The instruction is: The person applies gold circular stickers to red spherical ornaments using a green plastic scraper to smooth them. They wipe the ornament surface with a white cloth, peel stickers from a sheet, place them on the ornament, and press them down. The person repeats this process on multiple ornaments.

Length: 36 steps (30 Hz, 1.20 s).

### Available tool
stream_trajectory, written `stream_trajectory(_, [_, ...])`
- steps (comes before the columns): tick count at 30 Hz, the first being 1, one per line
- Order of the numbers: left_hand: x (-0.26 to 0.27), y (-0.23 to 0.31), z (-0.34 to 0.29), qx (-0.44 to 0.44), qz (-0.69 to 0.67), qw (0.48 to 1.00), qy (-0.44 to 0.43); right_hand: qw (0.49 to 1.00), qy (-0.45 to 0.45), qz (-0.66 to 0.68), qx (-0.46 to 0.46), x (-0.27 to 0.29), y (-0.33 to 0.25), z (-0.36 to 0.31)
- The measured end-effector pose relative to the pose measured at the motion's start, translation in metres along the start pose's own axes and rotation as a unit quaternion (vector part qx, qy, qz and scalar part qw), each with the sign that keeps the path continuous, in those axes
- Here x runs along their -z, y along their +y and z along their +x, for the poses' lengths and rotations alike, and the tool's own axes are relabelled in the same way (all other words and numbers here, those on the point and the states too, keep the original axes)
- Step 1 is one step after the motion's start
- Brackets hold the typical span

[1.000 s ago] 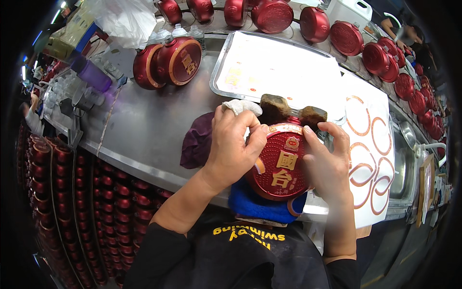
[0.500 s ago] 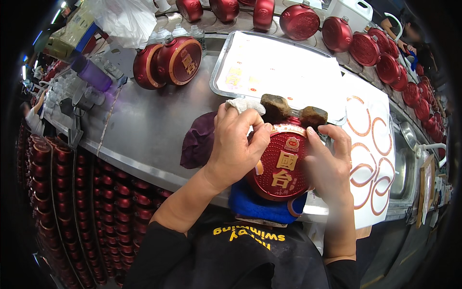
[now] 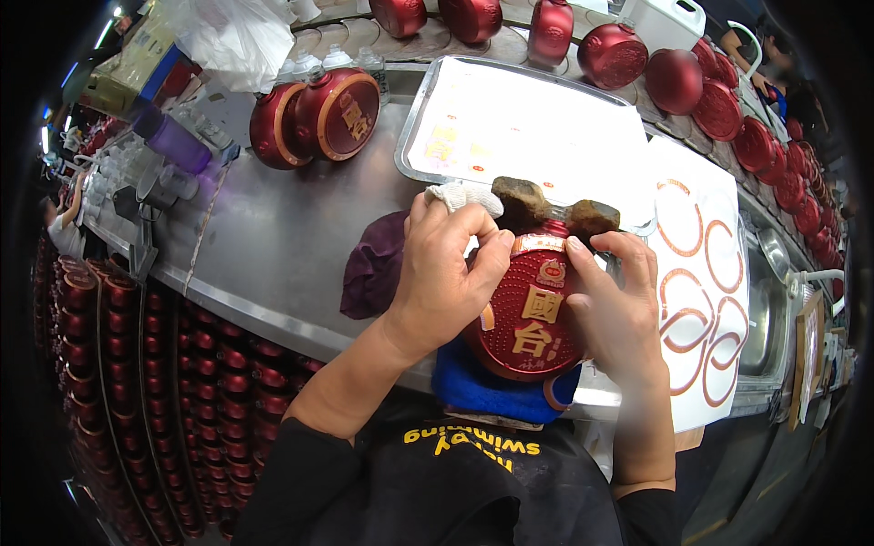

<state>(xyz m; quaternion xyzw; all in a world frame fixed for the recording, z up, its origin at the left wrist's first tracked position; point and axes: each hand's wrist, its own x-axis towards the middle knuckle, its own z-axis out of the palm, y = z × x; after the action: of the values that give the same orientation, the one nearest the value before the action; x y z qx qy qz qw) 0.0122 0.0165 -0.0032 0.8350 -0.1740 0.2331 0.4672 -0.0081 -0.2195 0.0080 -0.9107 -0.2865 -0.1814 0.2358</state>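
A round, flat red bottle (image 3: 533, 314) with raised gold characters lies face up in front of me, its neck pointing away. Across its top edge runs a curved orange-and-gold decal strip (image 3: 540, 243). My left hand (image 3: 446, 268) is closed at the strip's left end, with a bunched white cloth (image 3: 466, 197) tucked in its fingers. At the strip's right end, my right hand (image 3: 624, 305) presses with its thumb, fingers curled. Under the bottle is a blue cloth (image 3: 478, 387), and two dark brown blocks (image 3: 521, 202) flank its neck.
A crumpled purple cloth (image 3: 371, 264) lies left of my left hand. Two finished-looking red bottles (image 3: 339, 114) stand farther back. Beyond my hands sits a metal tray (image 3: 410, 150) with white sheets. Right, a white sheet (image 3: 687, 400) carries ring decals. Red bottles (image 3: 612, 55) line a conveyor behind.
The red bottles on the conveyor have shifted to the right. My right thumb has moved slightly left along the decal strip; my left hand stays nearly in place.
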Motion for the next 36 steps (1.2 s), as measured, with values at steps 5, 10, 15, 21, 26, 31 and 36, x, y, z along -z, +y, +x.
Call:
stream_trajectory(5, [0.0, -0.002, -0.001, 0.007, 0.002, 1.0, 0.011, 1.0, 0.007, -0.001, 0.007, -0.001, 0.0, 0.001])
stream_trajectory(10, [0.003, -0.002, -0.003, 0.015, 0.016, 1.0, 0.0, 1.0, -0.001, 0.003, 0.009, 0.001, -0.001, 0.002])
stream_trajectory(15, [0.003, -0.002, -0.006, 0.02, 0.023, 1.0, 0.002, 1.0, -0.011, 0.001, 0.015, 0.001, 0.0, 0.003])
stream_trajectory(21, [0.001, -0.003, -0.008, 0.036, 0.022, 0.999, 0.003, 1.0, -0.017, 0.008, 0.001, 0.005, -0.006, 0.008])
stream_trajectory(26, [-0.001, -0.003, -0.011, 0.052, 0.013, 0.998, 0.014, 0.999, -0.045, -0.007, 0.027, 0.011, -0.011, 0.02])
stream_trajectory(31, [0.005, -0.005, -0.016, 0.11, -0.038, 0.993, -0.022, 0.998, -0.042, -0.045, 0.031, 0.008, -0.015, 0.025])
stream_trajectory(36, [0.006, -0.004, -0.019, 0.104, -0.074, 0.992, -0.01, 0.998, -0.039, -0.051, 0.027, 0.006, -0.017, 0.024])
